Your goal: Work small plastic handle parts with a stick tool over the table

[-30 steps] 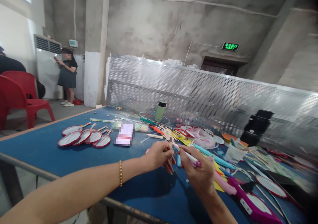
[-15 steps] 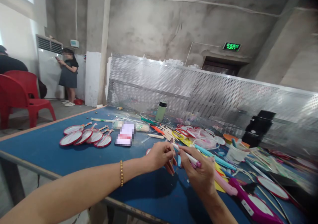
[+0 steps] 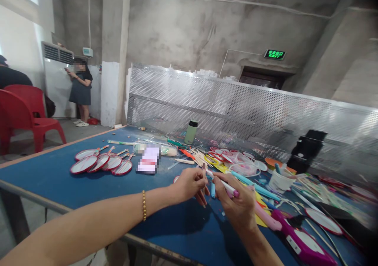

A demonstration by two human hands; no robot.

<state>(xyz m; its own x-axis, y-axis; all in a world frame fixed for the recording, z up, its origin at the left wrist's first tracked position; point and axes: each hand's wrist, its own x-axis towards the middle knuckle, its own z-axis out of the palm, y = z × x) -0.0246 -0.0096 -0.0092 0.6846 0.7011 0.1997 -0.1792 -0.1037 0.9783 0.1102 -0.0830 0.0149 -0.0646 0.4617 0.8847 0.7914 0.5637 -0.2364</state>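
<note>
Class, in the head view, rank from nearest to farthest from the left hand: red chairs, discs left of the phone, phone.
1. Phone: ahead and left of the left hand.
2. Discs: farther left on the table.
3. Red chairs: beyond the table's left edge.

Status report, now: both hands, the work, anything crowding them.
Left hand pinching slim wooden stick. Right hand gripping white pen, tip end close to stick, contact unclear. Clutter nearby: light-blue rod, white cup.
</note>
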